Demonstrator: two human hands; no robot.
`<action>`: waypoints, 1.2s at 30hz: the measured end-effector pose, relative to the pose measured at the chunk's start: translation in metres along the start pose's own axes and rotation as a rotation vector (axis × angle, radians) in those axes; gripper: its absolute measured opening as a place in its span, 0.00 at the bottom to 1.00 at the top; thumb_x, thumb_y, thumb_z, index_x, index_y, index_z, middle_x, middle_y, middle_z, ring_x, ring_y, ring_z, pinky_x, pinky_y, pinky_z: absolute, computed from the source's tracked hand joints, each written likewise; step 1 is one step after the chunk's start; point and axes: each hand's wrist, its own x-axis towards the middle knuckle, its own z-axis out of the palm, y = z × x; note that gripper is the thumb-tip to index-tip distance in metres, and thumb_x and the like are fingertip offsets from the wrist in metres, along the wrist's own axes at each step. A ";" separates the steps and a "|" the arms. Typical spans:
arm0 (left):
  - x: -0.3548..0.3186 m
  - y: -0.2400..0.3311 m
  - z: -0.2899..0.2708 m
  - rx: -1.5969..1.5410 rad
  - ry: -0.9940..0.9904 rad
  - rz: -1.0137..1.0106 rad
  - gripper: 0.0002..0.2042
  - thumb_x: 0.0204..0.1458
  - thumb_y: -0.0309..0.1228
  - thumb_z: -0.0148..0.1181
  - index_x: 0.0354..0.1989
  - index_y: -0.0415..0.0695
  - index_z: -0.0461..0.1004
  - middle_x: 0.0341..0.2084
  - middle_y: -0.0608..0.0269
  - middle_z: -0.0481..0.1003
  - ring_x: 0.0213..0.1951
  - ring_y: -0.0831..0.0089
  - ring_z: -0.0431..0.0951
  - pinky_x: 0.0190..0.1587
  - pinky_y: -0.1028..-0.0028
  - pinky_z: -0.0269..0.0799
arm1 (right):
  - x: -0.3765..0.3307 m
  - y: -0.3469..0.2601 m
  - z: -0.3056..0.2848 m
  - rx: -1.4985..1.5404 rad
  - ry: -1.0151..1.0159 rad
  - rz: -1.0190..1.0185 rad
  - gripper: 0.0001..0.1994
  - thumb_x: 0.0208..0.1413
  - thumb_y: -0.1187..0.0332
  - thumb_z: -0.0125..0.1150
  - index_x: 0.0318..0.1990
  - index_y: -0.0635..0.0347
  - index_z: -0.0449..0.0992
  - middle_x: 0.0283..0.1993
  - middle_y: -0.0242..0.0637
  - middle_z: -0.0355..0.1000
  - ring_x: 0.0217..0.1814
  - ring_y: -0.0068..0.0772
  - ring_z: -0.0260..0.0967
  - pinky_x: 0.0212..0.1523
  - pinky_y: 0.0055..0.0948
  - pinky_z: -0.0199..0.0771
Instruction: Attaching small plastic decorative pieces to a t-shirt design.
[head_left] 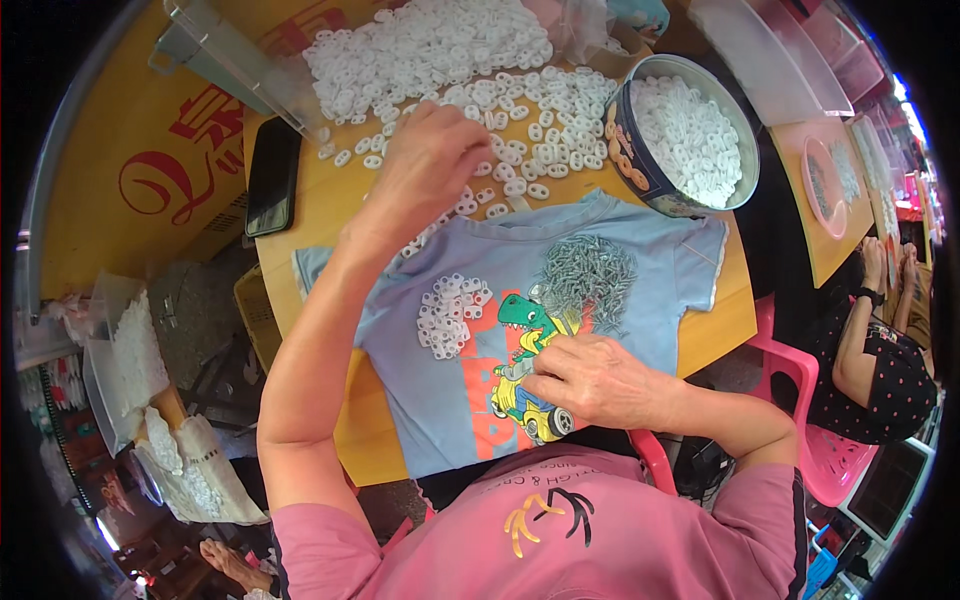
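White two-holed pieces [555,137] are lying across the desk [725,320], where the left hand [430,155] is reaching among them, fingers bent. Lower down, the right hand [597,382] is curling its fingers over a blue shirt [415,405], near grey screws [590,275]; whether either is gripping anything, I cannot tell.

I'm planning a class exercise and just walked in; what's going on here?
A person has their left hand over white two-holed pieces lying on a table; the curled right hand is over the print on a blue shirt spread nearer the person. I can't tell whether either hand holds anything. Screws and a small white heap lie on the shirt.
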 end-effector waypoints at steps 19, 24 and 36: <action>-0.022 0.021 -0.019 -0.031 -0.037 -0.191 0.06 0.51 0.26 0.60 0.35 0.37 0.77 0.29 0.54 0.74 0.37 0.58 0.74 0.40 0.64 0.70 | -0.003 0.000 -0.002 -0.003 0.025 -0.030 0.08 0.41 0.72 0.59 0.32 0.62 0.72 0.32 0.36 0.64 0.36 0.35 0.68 0.35 0.33 0.72; -0.007 0.034 -0.008 0.076 -0.005 -0.093 0.08 0.47 0.25 0.62 0.37 0.39 0.77 0.36 0.54 0.73 0.41 0.54 0.71 0.44 0.61 0.69 | -0.006 0.002 0.000 0.008 0.060 -0.041 0.08 0.41 0.72 0.59 0.32 0.62 0.71 0.32 0.37 0.64 0.37 0.35 0.68 0.34 0.33 0.72; 0.060 0.029 0.065 -0.002 -0.085 0.219 0.12 0.45 0.27 0.63 0.40 0.44 0.77 0.41 0.57 0.73 0.47 0.56 0.70 0.50 0.61 0.68 | -0.008 0.004 0.000 -0.021 0.004 -0.027 0.12 0.42 0.71 0.59 0.37 0.63 0.73 0.36 0.36 0.66 0.38 0.35 0.69 0.36 0.33 0.73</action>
